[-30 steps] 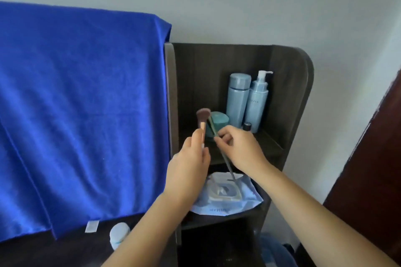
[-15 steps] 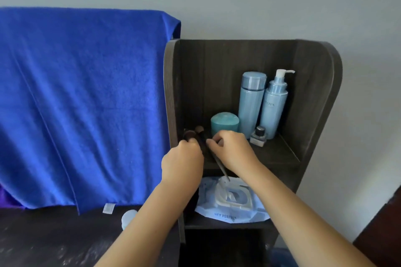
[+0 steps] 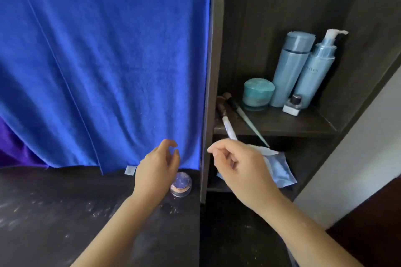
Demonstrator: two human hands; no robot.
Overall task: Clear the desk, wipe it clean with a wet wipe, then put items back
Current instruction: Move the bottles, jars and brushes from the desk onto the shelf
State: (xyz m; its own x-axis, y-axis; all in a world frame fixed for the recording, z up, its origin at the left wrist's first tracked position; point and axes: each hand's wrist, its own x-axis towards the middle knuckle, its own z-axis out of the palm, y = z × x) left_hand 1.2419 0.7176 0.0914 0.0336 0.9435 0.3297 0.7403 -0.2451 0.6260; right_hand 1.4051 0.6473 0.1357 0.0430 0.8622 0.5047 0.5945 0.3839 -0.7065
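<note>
Two makeup brushes [image 3: 227, 115] lie on the upper shelf [image 3: 282, 125] of the dark side unit, handles sticking out over its front edge. My right hand [image 3: 236, 162] hovers just below those handles, fingers loosely curled, holding nothing. My left hand [image 3: 158, 165] is open above the dark desk [image 3: 54, 212], right beside a small round jar [image 3: 181, 184] that stands near the desk's right edge. A pale blue wet wipe pack [image 3: 280, 169] lies on the lower shelf, partly hidden by my right hand.
On the upper shelf stand a teal jar [image 3: 258, 93], two tall blue bottles [image 3: 290, 69], one with a pump [image 3: 314, 67], and a small black-capped bottle [image 3: 293, 105]. A blue towel [image 3: 104, 60] hangs behind the desk. The desk surface shows light smears.
Both hands have let go of the brushes, which now lie on the upper shelf. The hands have dropped lower and left; the view moved closer and left.
</note>
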